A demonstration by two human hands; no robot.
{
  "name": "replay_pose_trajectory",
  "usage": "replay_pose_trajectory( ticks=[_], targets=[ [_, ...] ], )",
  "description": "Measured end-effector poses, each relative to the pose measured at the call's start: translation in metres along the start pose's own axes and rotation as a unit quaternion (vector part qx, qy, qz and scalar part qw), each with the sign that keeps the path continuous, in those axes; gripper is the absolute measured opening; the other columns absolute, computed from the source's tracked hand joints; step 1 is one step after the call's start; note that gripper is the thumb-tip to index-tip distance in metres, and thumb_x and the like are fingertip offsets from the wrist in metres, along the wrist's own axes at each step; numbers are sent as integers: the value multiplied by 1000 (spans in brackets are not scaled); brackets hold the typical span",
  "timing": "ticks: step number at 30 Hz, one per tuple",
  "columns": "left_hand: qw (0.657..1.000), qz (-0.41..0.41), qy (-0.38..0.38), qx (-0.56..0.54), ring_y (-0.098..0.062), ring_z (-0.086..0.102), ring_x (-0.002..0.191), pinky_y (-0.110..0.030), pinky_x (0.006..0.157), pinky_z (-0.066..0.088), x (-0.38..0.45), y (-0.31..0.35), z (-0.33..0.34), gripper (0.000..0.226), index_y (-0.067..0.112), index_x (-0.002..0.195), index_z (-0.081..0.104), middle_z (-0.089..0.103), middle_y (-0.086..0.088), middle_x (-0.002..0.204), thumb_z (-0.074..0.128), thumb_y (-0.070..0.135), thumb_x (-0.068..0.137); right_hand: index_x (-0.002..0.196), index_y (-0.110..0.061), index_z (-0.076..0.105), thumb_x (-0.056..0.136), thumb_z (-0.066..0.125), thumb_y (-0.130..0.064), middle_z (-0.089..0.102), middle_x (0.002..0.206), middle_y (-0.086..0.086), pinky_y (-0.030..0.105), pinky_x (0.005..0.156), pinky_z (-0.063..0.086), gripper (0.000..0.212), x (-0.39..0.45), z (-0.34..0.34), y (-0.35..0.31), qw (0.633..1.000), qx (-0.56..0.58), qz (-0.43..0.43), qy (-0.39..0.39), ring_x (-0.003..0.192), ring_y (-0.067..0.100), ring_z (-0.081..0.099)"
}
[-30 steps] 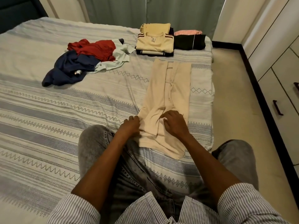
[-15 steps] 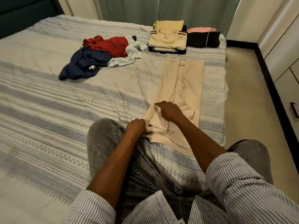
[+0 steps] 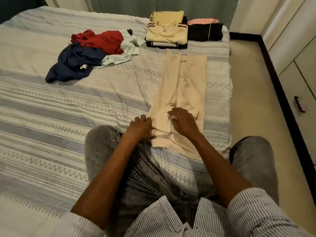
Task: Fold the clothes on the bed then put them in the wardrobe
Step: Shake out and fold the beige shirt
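A beige garment (image 3: 191, 79) lies folded lengthwise into a long strip on the striped bed (image 3: 51, 117), near its right edge. My left hand (image 3: 140, 127) rests at the strip's near left edge, fingers laid out against the cloth. My right hand (image 3: 184, 122) lies on top of the near end with its fingers spread. An unfolded heap sits further back to the left: a red piece (image 3: 102, 40), a navy piece (image 3: 77, 64) and a pale green piece (image 3: 123, 55). At the far edge stand folded stacks, topped by a cream shirt (image 3: 165, 35), with a black item (image 3: 205, 32) beside it.
The white wardrobe (image 3: 299, 48) with a dark handle (image 3: 299, 104) lines the right wall across a strip of beige floor (image 3: 248, 82). A pink garment (image 3: 203, 21) lies behind the black one. My knee in grey jeans (image 3: 102, 142) rests on the bed.
My right hand has drawn back from the fold line and spread flat over the beige garment. My left hand's grip on the near edge has loosened to flat fingers. The view shifted slightly.
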State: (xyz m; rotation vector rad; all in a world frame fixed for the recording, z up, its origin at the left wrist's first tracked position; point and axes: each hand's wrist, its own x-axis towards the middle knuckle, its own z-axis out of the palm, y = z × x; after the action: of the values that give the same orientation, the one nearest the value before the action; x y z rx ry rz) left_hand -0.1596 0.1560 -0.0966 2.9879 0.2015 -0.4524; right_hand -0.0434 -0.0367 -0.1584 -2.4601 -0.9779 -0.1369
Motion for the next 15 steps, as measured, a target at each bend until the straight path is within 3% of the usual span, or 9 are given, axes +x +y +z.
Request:
replay_pose_trajectory(
  ticks=[1,4,6,9,12,15],
  targets=[
    [999,53,-5,11,-37,40,124,-51,99,40,1,10,6,49,11,130,42,37,-14,134,55,43,94,120,-20,68,89,50,-22,63,127,8,46,92,50,35,-25,-8,14,1000,-6,16,17,117,31,58],
    [991,100,-56,64,-35,38,127,-53,99,42,7,9,1,51,14,134,38,33,-13,139,54,43,95,113,-22,71,92,47,-34,66,119,7,44,83,53,34,-61,-32,43,998,-23,41,45,106,29,61],
    [986,70,-124,90,-36,35,134,-53,105,38,10,-8,-3,60,18,143,31,28,-13,147,53,44,95,113,-22,72,91,47,-38,66,119,8,43,77,55,37,-76,-36,56,999,-29,9,31,102,31,64],
    [970,71,-180,146,-37,32,138,-52,108,36,11,-18,-1,59,24,150,24,21,-12,155,48,41,98,124,-16,68,87,50,-22,64,127,11,42,77,59,41,-110,-36,71,996,-38,-74,17,106,33,66],
    [961,103,-143,215,-37,39,135,-49,104,40,9,-11,0,57,24,149,23,22,-13,156,45,42,100,146,-20,47,79,54,-13,48,148,13,43,89,54,67,-125,-37,79,996,-41,-63,-42,121,36,57],
    [958,137,-95,233,-35,52,122,-45,93,48,10,-4,5,50,24,141,34,37,-13,144,51,39,96,157,-34,17,79,58,-14,18,165,6,46,106,40,91,-127,-37,76,985,-107,-60,-121,145,34,31]
  ],
)
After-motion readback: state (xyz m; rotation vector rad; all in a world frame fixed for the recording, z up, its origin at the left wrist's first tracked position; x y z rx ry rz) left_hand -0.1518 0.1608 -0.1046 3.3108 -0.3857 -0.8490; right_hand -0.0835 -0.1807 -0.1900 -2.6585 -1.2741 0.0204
